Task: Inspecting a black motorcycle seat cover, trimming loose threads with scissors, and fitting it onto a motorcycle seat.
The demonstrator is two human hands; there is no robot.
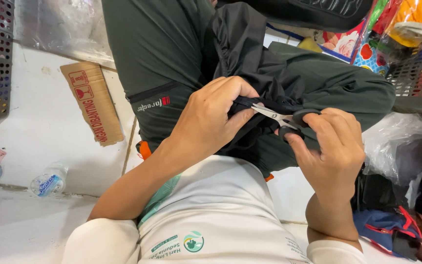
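White floor is lying under you; your left hand point(210, 122) is pinching black cloth point(250, 54) while your right hand point(330, 146) is gripping scissors point(274, 115), snipping; keep blades beside your fingers.

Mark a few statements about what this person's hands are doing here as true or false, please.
1. The right hand holds a pair of scissors. True.
2. The left hand lies flat on the floor. False: it pinches the black fabric on the lap.
3. The scissor blades point toward the left hand. True.
4. The fabric being handled is bright yellow. False: it is black, lying over dark green trousers.
5. A plastic water bottle lies on the floor to the left. True.
6. The strip of cardboard rests on the person's knee. False: it lies on the white floor beside the leg.
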